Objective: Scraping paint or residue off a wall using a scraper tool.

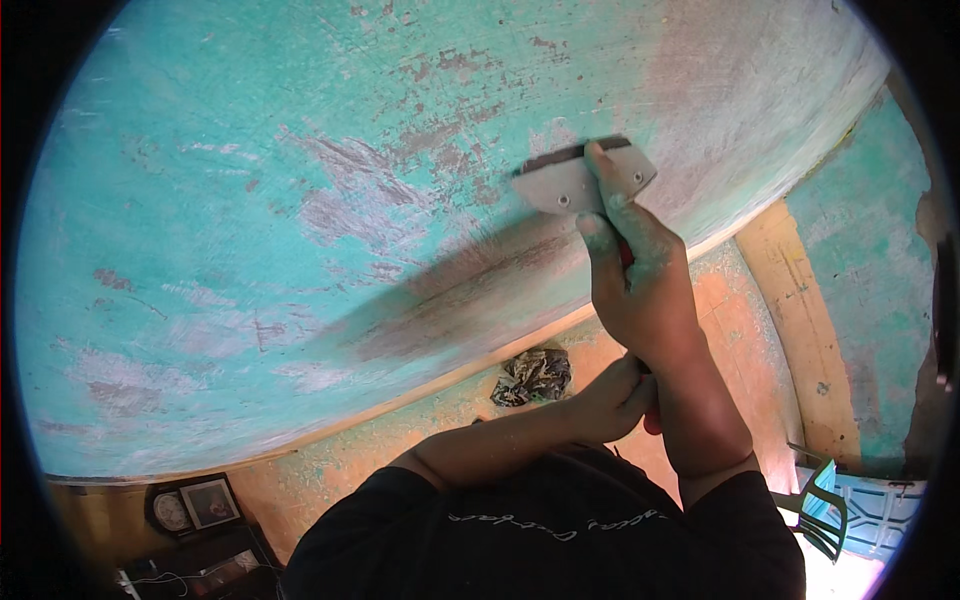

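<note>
My right hand grips the upper part of a wide scraper, its index finger laid along the grey metal head. My left hand is closed around the lower end of the scraper's handle, where a bit of red shows. The blade's dark edge lies against or close to a wall of worn turquoise paint. Grey and whitish patches of bared surface show left of the scraper, and a paler stretch lies to its right. Most of the handle is hidden by my hands.
A crumpled dark plastic or cloth bundle lies on the orange floor, which is strewn with paint flakes. A dark cabinet with a clock and framed picture stands lower left. A green chair is at the lower right.
</note>
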`<state>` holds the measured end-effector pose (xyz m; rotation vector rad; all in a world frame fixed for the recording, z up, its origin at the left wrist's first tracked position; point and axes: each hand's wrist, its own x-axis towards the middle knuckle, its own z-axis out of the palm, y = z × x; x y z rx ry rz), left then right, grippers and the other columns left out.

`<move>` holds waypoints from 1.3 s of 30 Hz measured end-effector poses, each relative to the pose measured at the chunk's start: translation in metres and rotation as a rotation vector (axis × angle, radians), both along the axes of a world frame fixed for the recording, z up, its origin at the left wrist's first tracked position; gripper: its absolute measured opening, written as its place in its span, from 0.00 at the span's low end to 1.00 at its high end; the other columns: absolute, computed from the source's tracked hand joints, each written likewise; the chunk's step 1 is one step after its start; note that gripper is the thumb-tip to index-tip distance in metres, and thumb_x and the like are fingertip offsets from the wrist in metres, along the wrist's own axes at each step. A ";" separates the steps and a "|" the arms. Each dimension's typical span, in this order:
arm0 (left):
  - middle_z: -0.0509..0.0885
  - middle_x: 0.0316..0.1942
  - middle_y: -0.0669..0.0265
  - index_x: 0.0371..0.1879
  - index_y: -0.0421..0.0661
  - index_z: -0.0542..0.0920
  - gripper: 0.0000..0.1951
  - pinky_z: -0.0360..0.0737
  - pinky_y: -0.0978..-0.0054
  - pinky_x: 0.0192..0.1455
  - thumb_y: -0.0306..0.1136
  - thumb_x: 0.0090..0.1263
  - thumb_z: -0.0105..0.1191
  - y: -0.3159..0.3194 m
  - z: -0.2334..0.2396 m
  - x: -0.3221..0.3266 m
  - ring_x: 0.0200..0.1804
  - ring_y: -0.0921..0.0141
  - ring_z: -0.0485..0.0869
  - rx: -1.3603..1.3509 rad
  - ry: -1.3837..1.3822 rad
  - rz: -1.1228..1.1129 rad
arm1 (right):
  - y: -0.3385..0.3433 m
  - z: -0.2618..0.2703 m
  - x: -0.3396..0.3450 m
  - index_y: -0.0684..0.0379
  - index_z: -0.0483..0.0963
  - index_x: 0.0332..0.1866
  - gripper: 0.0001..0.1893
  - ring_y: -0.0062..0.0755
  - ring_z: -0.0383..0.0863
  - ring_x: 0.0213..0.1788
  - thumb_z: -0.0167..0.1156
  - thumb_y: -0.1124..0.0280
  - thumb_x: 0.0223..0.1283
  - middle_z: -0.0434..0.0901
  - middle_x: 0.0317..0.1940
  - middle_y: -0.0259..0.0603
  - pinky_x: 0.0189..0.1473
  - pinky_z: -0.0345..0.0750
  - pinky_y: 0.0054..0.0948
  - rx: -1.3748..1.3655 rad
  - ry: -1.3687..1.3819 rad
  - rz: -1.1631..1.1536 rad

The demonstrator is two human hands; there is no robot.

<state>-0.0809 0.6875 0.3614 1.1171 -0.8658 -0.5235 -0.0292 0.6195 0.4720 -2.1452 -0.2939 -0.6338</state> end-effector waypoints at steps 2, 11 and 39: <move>0.77 0.26 0.61 0.36 0.37 0.67 0.09 0.74 0.72 0.36 0.30 0.70 0.35 0.008 0.013 0.006 0.30 0.70 0.78 0.103 0.072 -0.127 | 0.000 0.004 -0.002 0.62 0.60 0.64 0.24 0.16 0.67 0.28 0.49 0.78 0.61 0.71 0.24 0.32 0.32 0.69 0.18 -0.009 -0.022 0.003; 0.67 0.24 0.72 0.32 0.44 0.67 0.09 0.66 0.75 0.31 0.33 0.66 0.52 0.049 -0.020 -0.020 0.27 0.78 0.65 0.114 0.158 0.076 | -0.008 -0.013 -0.036 0.59 0.57 0.55 0.20 0.18 0.66 0.21 0.49 0.58 0.65 0.70 0.29 0.39 0.21 0.65 0.18 1.117 0.144 0.779; 0.69 0.18 0.75 0.34 0.44 0.66 0.09 0.62 0.85 0.20 0.36 0.70 0.46 -0.018 -0.003 -0.066 0.18 0.84 0.66 0.184 0.499 0.910 | -0.012 -0.032 0.017 0.58 0.61 0.29 0.18 0.14 0.58 0.10 0.45 0.53 0.66 0.60 0.14 0.28 0.11 0.58 0.20 1.073 0.594 0.638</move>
